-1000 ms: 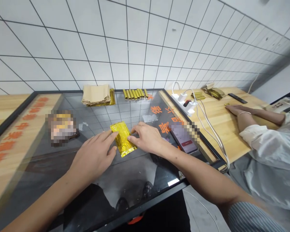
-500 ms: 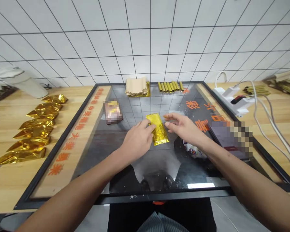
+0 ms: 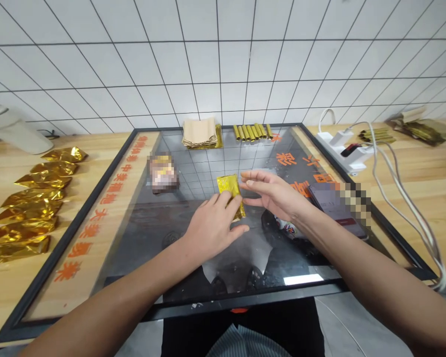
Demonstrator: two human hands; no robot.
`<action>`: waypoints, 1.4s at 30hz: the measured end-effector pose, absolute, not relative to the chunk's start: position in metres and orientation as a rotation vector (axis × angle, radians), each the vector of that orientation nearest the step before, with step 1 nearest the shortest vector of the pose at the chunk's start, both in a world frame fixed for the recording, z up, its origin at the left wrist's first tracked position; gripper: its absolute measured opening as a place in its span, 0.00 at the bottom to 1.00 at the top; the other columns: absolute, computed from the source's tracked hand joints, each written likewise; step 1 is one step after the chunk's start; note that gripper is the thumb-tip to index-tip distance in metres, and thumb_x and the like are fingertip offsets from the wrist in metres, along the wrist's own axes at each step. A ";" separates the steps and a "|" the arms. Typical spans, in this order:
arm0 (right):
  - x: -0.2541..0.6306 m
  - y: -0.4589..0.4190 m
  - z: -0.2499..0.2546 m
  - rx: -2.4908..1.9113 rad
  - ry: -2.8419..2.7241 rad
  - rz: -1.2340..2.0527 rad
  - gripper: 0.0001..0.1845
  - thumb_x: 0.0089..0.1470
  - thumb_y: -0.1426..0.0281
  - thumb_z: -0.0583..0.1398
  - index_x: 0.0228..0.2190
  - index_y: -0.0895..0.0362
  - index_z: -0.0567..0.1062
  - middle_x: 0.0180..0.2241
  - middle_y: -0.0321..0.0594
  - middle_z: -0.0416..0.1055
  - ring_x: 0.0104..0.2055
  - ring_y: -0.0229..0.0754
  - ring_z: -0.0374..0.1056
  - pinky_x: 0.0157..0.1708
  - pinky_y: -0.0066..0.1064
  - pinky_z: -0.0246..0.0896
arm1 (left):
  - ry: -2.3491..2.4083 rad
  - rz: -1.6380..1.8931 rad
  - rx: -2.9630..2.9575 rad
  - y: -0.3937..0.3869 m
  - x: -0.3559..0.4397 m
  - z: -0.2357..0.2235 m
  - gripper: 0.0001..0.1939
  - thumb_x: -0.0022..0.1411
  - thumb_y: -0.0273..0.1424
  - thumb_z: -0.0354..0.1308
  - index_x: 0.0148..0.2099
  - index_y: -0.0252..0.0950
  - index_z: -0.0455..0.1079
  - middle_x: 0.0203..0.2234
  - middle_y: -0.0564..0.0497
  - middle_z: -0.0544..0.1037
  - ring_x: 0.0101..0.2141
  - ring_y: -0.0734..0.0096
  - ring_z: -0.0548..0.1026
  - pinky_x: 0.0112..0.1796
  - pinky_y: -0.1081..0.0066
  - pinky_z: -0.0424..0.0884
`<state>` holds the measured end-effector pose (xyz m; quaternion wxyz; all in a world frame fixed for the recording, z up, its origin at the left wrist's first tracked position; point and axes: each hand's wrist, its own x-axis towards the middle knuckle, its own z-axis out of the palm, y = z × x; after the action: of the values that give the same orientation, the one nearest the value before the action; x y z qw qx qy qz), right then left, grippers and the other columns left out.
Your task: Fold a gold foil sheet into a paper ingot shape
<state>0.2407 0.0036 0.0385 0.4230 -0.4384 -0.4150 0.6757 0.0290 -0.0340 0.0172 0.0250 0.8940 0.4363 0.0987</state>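
A shiny gold foil packet (image 3: 229,184) lies flat on the glass tabletop, partly hidden by fingers. My left hand (image 3: 213,223) rests on it from the left, fingertips on its surface and thumb spread away toward me. Just right of the packet, my right hand (image 3: 273,192) has its fingers stretched and apart, holding nothing. Its fingertips are close to the packet's edge; whether they touch it I cannot tell. Behind the hands, a stack of brown paper pieces (image 3: 199,132) and a row of rolled gold tubes (image 3: 252,132) lie along the back of the glass.
Several puffed gold foil packets (image 3: 40,193) line the wood at left, near a white cup (image 3: 22,131). A blurred pack (image 3: 163,173) sits on the glass. Right are a phone (image 3: 334,208), a power strip (image 3: 342,153) and white cables (image 3: 397,183). A tiled wall (image 3: 200,54) stands behind.
My left thumb has spread away from the packet, and the left fingers now cover more of it. My right fingers have straightened beside the packet. The view has shifted slightly rightward.
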 end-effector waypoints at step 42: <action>0.260 0.032 0.022 -1.152 -1.203 1.355 0.43 0.55 0.67 0.72 0.68 0.58 0.66 0.38 0.36 0.81 0.35 0.38 0.76 0.37 0.31 0.74 | 0.892 0.727 1.793 -0.001 0.003 0.020 0.30 0.54 0.26 0.55 0.58 0.39 0.82 0.58 0.45 0.82 0.49 0.58 0.85 0.52 0.58 0.83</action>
<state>0.2600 0.0317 0.0220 0.4770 -0.4715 -0.4925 0.5546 0.0028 -0.0007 0.0205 0.4842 0.7364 0.3664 0.2983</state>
